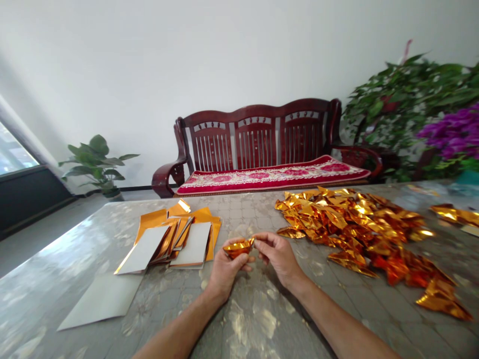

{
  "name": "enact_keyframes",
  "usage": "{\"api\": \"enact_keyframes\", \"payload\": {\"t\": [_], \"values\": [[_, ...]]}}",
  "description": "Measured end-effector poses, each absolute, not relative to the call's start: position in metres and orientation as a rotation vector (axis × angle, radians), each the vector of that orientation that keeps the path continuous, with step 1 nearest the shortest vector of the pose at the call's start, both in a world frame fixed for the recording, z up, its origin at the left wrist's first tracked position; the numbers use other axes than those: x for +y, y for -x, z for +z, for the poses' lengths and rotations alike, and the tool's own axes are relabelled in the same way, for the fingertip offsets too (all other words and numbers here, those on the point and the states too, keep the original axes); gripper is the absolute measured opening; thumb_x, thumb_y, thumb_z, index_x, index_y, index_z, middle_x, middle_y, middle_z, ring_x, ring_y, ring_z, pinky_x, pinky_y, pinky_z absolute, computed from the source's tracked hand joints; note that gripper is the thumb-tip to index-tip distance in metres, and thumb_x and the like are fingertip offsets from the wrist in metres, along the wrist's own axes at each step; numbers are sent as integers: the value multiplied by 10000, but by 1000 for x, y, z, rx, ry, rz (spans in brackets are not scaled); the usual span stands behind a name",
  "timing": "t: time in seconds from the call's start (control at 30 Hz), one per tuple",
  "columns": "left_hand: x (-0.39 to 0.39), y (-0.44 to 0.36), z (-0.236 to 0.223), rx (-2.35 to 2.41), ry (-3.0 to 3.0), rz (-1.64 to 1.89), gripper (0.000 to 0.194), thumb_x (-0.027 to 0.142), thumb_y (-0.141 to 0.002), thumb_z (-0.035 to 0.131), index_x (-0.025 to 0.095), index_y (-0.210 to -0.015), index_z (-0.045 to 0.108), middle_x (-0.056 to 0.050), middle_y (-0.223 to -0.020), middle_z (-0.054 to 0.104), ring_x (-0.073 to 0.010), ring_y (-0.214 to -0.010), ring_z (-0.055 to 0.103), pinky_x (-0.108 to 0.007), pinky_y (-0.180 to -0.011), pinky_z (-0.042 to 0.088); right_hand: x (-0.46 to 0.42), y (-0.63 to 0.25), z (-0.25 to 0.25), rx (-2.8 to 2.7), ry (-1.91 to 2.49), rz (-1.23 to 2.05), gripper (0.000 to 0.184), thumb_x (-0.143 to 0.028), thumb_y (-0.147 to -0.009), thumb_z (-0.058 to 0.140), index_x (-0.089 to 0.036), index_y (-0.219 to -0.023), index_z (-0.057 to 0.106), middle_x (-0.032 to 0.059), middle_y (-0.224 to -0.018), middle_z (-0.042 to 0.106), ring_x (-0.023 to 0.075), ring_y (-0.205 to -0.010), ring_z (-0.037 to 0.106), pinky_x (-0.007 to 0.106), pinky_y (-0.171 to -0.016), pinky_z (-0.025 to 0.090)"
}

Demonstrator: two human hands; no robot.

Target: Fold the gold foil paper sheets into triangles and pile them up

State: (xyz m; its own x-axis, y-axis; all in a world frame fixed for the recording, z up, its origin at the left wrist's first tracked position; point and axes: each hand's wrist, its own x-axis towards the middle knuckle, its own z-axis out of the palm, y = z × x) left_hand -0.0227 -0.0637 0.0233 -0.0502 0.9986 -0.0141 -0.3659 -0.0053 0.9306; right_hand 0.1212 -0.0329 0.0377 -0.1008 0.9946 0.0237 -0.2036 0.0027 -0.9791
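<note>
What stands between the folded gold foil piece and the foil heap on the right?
Only the right hand, whose fingers touch the folded gold foil piece held in the left hand; the foil heap lies beyond.

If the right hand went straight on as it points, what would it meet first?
The right hand would meet the folded gold foil in the left hand; depth unclear, they may already touch.

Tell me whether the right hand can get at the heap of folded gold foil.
Probably yes: the right hand sits beside the heap, only tabletop between them, though its fingers touch a foil piece.
</note>
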Motion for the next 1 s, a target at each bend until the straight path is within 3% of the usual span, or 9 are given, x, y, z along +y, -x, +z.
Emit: {"api": "enact_keyframes", "payload": {"t": [0.37, 1.0], "values": [[-64, 24, 26, 945, -815, 1379, 667, 346, -530, 906, 164, -1109, 630, -65, -956, 726, -155, -657, 699, -196, -507, 534, -30, -126, 34, -1106, 899, 1487, 377, -457, -677, 763, -179, -928, 725, -12, -673, 629, 104, -525, 525, 205, -433, 367], [-65, 26, 21, 880, -775, 1352, 588, 292, -587, 897, 153, -1066, 585, -62, -973, 708, -149, -682, 715, -165, -509, 544, -29, -126, 34, -1184, 910, 1419, 315, -412, -688, 756, -181, -899, 714, -29, -619, 607, 91, -487, 474, 211, -434, 326]]}}
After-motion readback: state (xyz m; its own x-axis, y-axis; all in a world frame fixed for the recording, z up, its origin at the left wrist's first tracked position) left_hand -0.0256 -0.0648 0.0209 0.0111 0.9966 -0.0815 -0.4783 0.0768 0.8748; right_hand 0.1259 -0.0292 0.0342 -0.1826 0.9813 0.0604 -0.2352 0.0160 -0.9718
